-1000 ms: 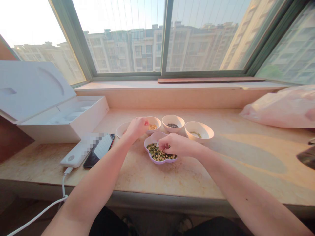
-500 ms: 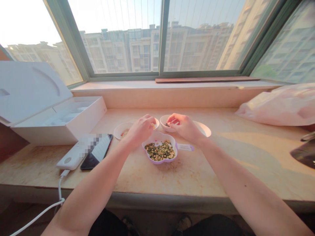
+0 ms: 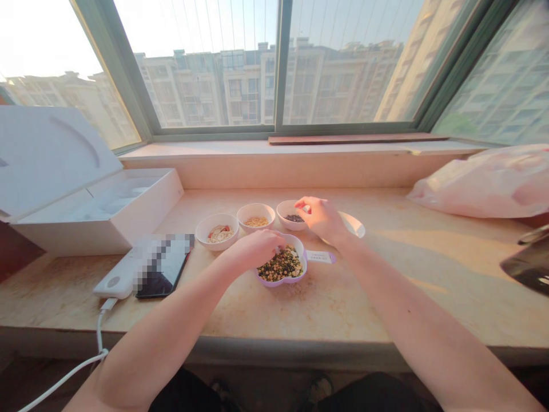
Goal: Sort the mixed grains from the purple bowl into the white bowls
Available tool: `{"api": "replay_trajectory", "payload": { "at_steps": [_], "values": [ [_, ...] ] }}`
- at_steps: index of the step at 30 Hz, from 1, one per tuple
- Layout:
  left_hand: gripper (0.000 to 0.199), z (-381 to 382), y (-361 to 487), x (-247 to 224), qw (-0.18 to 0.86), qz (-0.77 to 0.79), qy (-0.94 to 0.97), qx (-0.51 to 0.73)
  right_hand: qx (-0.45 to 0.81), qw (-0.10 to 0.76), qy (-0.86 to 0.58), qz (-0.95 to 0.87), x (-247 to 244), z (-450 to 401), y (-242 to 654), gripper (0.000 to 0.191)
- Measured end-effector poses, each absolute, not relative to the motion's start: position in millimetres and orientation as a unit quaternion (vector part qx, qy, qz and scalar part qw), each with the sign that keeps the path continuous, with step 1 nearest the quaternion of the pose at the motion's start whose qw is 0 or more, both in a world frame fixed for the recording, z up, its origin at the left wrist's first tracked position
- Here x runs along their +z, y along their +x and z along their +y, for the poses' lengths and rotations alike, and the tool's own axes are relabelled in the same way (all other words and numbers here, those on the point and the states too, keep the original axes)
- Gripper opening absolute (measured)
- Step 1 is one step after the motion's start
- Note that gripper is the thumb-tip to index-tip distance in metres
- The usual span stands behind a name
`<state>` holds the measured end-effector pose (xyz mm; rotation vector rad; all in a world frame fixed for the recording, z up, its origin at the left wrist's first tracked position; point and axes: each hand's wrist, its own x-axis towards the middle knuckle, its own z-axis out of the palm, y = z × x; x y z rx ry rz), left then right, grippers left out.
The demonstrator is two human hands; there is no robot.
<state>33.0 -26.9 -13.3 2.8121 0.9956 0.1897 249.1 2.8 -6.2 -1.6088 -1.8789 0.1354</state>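
Left hand (image 3: 254, 250), bunched, over purple dish (image 3: 281, 282) of mixed beans (image 3: 278, 264); right hand (image 3: 322, 220), pinched, just beside white bowl (image 3: 283, 213) of dark seeds (image 3: 294, 218). Any held grains too small to tell.

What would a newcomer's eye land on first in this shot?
The big window showing apartment blocks fills the top of the view. Below it, on the sill, the left hand is over a purple dish of mixed beans, and the right hand is above a white bowl of dark seeds.
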Motion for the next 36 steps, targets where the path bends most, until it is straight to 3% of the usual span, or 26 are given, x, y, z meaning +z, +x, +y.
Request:
{"api": "replay_trajectory", "payload": {
  "at_steps": [16,29,36],
  "values": [
    [0.029,-29.8,41.6,-15.0,0.029,0.335,0.94,0.054,0.088,0.325,-0.598,-0.727,4.6,-14.3,240.1,0.018],
    [0.03,4.0,6.2,1.1,0.033,0.478,0.81,0.338,0.112,0.317,-0.553,-0.762,3.1,-21.9,237.9,0.018],
    [0.03,18.0,-2.4,-9.4,0.023,0.518,0.8,0.3,0.149,0.258,-0.517,-0.802,4.4,-26.4,236.6,0.016]
  ]
}}
